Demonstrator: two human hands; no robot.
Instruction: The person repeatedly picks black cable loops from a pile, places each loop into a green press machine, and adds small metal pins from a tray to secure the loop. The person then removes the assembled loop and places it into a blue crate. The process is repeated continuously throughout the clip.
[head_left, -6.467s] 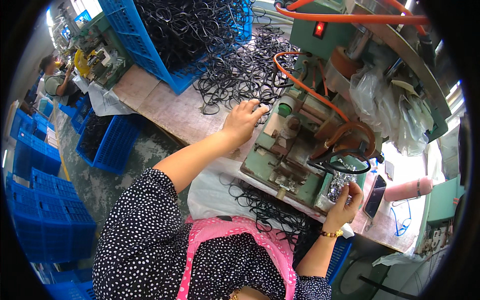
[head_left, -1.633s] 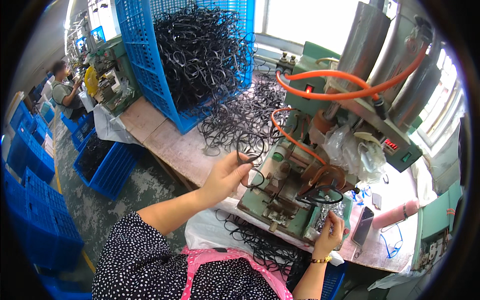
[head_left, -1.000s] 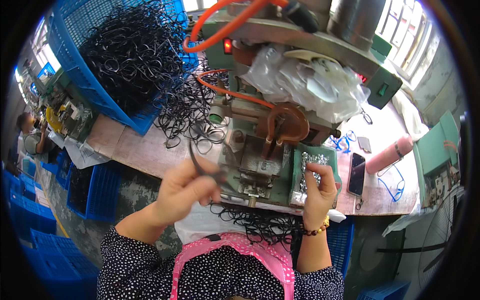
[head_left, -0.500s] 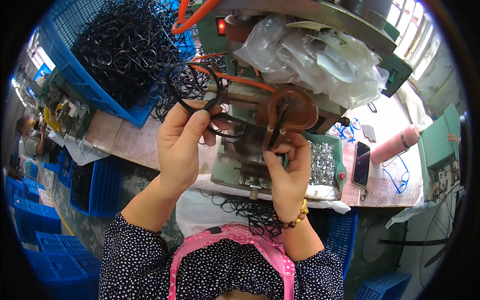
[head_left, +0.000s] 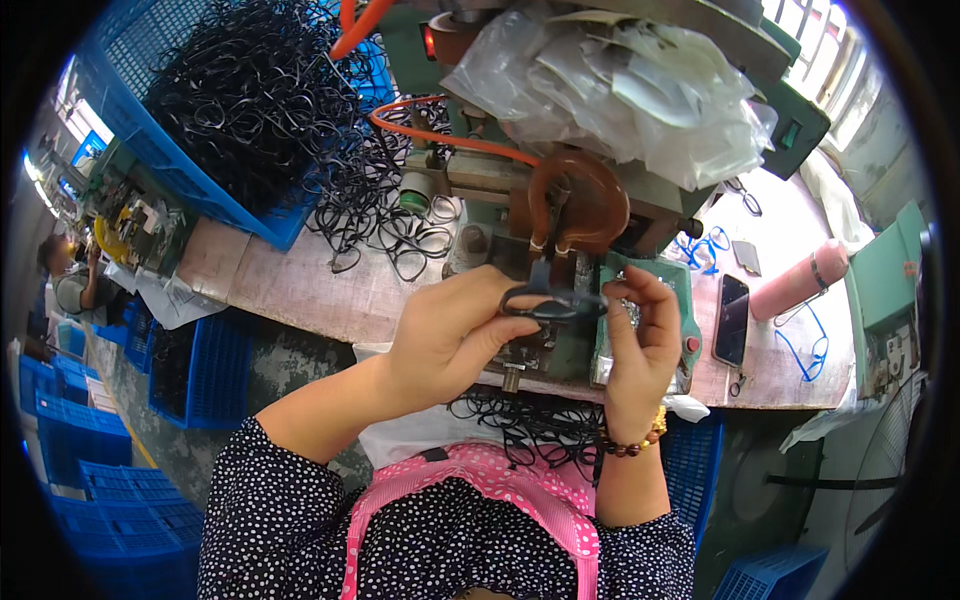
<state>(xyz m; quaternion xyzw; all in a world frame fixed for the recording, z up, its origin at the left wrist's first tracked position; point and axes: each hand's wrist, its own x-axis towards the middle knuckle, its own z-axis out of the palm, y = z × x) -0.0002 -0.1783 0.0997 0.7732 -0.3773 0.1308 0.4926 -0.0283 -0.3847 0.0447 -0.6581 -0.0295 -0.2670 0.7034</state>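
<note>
A black eyeglass frame (head_left: 568, 308) is held level, almost edge-on, just in front of the machine's brown curved coil (head_left: 612, 215). My left hand (head_left: 450, 335) pinches its left rim between thumb and fingers. At the frame's right end, the thumb and forefinger of my right hand (head_left: 642, 350) close around the tip; whether a small part is also between them cannot be made out. The frame's upper edge meets the metal jig below the coil, and exact contact there is hidden. Behind my right hand sits a green tray (head_left: 690, 310) of small metal parts.
A blue crate (head_left: 165, 150) heaped with black frames stands at the left, with more frames (head_left: 400, 240) loose beside it. Plastic bags (head_left: 620, 95) hang on the machine. To the right lie a phone (head_left: 732, 320), a pink bottle (head_left: 800, 280) and blue frames (head_left: 805, 350).
My left hand has brought the eyeglass frame right and down, turning it level before the coil. My right hand has moved right, away from the jig, to the frame's right end.
</note>
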